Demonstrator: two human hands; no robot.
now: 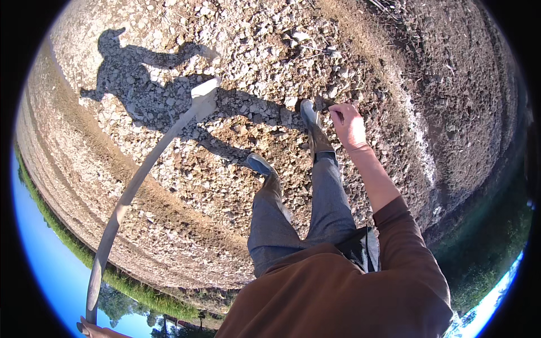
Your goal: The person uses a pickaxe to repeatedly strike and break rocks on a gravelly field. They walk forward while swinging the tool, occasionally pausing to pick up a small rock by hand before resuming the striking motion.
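At the lower left edge, my left hand [99,331] grips the end of a long wooden handle [137,181]; part of this hand is cut off by the frame. The handle runs up to a pale, sunlit blade [205,97], which looks like a hoe's head. This blade lies over the person's shadow on the ground. My right hand [348,124] hangs in front of the right boot with its fingers curled. Whether something small is inside those fingers is hidden. Below both hands spreads dry, cloddy soil [236,186].
Muddy boots, the left [266,171] and the right [312,122], stand apart on loose clods. Shallow furrows [148,181] cross the field. Dry stalks [382,6] lie at the top. Green grass [139,291] lines the field's edge at lower left.
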